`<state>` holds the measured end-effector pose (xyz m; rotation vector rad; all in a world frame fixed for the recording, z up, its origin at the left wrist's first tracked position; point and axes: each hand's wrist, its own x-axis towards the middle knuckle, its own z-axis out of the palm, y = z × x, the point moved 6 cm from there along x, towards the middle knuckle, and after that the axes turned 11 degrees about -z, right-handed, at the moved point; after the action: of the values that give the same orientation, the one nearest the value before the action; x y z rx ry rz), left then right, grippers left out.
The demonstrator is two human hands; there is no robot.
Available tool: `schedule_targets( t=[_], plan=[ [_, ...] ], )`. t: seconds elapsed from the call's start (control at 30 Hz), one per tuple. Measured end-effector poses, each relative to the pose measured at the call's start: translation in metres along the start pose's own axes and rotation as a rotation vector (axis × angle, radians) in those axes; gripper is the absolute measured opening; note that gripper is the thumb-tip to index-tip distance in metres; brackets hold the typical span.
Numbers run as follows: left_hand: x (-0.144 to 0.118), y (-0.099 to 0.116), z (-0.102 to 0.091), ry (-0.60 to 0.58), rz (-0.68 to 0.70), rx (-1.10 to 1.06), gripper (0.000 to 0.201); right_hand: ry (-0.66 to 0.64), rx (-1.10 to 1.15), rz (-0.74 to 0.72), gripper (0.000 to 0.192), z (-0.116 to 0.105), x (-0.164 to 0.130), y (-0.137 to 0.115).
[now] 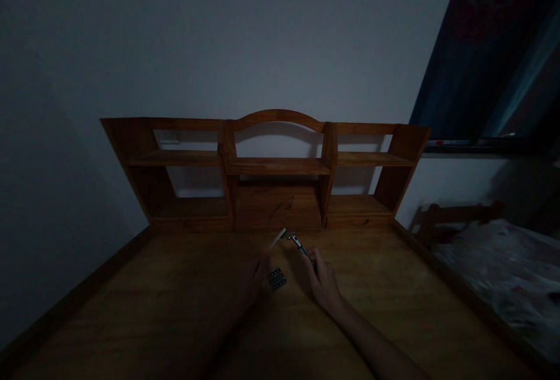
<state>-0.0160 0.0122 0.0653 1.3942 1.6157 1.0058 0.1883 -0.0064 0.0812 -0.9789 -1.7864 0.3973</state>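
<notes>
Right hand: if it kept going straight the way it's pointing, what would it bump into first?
Probably the wooden shelf unit at the back of the desk; the right hand and its small metal tool point there. Depth is unclear in the dim light.

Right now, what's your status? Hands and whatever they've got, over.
Right hand grips small metal tool. Left hand holds thin pale stick, tips nearly meeting. Small dark part on desk between hands.
</notes>
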Motion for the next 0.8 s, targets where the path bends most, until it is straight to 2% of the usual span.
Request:
schedule_targets(
  t=[0.43, 0.63, 0.8],
  plan=[
    [-0.003, 0.012, 0.005, -0.076, 0.026, 0.042, 0.059, -0.009, 0.001, 0.015, 0.025, 0.0, 0.0, -0.004],
    [-0.001, 0.004, -0.002, 0.013, -0.002, 0.022, 0.056, -0.015, -0.003, 0.012, 0.025, 0.002, 0.0, 0.001],
    [-0.005, 0.009, 0.005, -0.043, -0.015, -0.032, 0.056, -0.018, -0.019, 0.009, 0.025, 0.002, 0.0, 0.002]
  ],
)
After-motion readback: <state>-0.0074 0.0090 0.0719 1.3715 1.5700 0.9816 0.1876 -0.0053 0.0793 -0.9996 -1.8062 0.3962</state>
